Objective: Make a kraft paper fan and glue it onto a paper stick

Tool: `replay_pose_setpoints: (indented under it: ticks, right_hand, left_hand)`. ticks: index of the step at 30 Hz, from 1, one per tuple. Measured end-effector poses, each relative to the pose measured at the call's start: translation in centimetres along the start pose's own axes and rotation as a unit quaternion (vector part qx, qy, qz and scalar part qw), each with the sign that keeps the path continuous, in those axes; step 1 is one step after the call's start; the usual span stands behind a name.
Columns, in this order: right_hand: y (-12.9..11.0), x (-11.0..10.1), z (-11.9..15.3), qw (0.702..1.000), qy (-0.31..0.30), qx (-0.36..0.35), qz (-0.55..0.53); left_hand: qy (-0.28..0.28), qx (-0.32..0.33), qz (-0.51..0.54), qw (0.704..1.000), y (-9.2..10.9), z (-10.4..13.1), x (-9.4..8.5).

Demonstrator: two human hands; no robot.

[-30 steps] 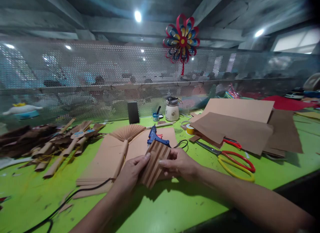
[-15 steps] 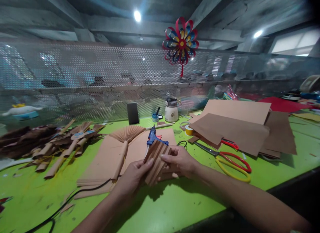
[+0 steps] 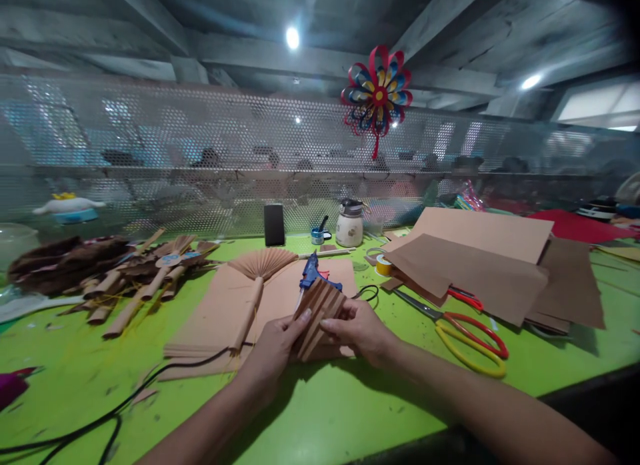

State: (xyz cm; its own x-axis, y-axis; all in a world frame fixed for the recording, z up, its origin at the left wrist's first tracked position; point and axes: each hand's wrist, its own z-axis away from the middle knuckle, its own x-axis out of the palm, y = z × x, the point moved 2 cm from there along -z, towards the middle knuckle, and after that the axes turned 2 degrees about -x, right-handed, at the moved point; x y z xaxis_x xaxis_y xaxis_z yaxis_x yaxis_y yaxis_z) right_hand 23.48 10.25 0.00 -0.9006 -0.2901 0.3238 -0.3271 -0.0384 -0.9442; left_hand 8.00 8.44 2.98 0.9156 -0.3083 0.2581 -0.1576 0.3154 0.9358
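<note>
Between my two hands is a pleated brown paper piece (image 3: pixel 320 318), held up over the green table. My left hand (image 3: pixel 277 345) pinches its left edge with the thumb on top. My right hand (image 3: pixel 363 328) is closed on the right edge, thumb across the folds. Just behind the paper, a blue glue gun (image 3: pixel 313 273) lies on flat brown paper sheets (image 3: pixel 200 318). To the left on those sheets rests a paper fan (image 3: pixel 257 268) with a rolled handle.
Large scissors (image 3: pixel 467 338) and a stack of brown paper (image 3: pixel 470 272) lie right. Several finished fans (image 3: pixel 165 268) are at left, a black cable (image 3: pixel 120 405) front left. A bottle (image 3: pixel 349 225) and black box (image 3: pixel 274 225) stand at the back.
The view has shifted, so the scene sits slightly further right. Both hands keep their hold on the pleated paper, with only a slight change in its tilt.
</note>
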Motion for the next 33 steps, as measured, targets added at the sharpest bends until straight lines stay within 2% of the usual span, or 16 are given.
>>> replay_pose_setpoints:
  ticks: [4, 7, 9, 12, 15, 21, 26, 30, 33]
  right_hand:
    - [-0.1, 0.2, 0.1, 1.000, 0.014, -0.008, 0.010]
    - [-0.1, 0.7, 0.3, 1.000, -0.008, -0.020, 0.001]
    - [0.2, 1.0, 0.4, 1.000, -0.025, -0.004, -0.006]
    - [0.6, 1.2, 0.5, 0.999, -0.039, 0.036, 0.001]
    - [0.6, 1.1, 0.6, 0.998, -0.054, 0.038, 0.020]
    - [0.5, 1.1, 0.7, 0.997, -0.059, 0.033, 0.024]
    - [0.1, 1.3, 0.9, 0.997, -0.059, 0.036, 0.032]
    - [-1.2, 0.8, 0.6, 0.999, -0.020, 0.030, 0.004]
    - [-2.7, -0.1, 0.1, 0.999, 0.028, -0.025, 0.023]
  left_hand:
    - [0.011, 0.017, -0.009, 1.000, 0.1, 0.2, 0.1]
    - [0.013, 0.026, -0.007, 1.000, -0.3, -0.1, 0.0]
    - [0.011, 0.028, 0.001, 1.000, -0.7, -0.4, -0.2]
    - [-0.017, 0.029, 0.034, 0.999, -1.1, -0.7, -0.3]
    - [-0.039, 0.036, 0.055, 0.997, -1.1, -0.7, -0.4]
    - [-0.013, 0.039, 0.045, 0.998, -0.8, -0.8, -0.9]
    - [-0.020, 0.045, 0.030, 0.998, -1.0, -1.0, -1.1]
    - [-0.008, 0.042, 0.012, 0.999, -0.8, -0.6, -0.8]
    - [-0.008, 0.042, -0.009, 0.999, -0.6, -0.2, -0.4]
